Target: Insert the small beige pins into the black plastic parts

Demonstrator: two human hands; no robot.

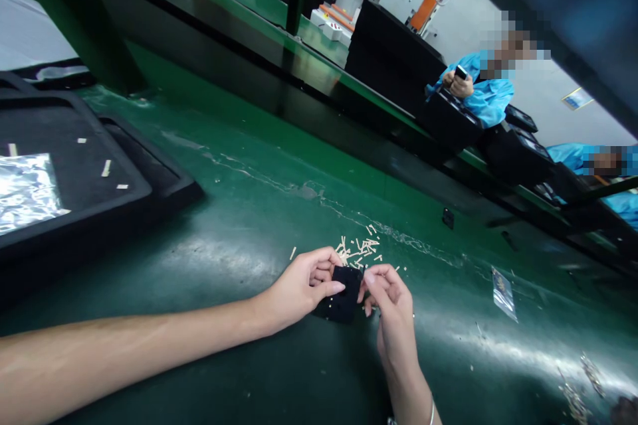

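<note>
My left hand (310,282) grips a small flat black plate (345,304) by its left side, the thumb lying on the top face. Tiny pale spots show on the plate. At its right edge, my right hand (391,297) has thumb and forefinger pinched together around something small and dark that I cannot make out. Just beyond the plate lies a scatter of small pale strips (366,246) on the green tabletop (239,265). One loose strip (293,253) rests apart, left of the others.
At the left stands a black tray (144,166) with a silvery bag (30,189) and a few pale strips. A small clear bag (504,293) and metal pieces (575,398) lie to the right. Beyond the bench, a person in blue (491,103) holds a phone.
</note>
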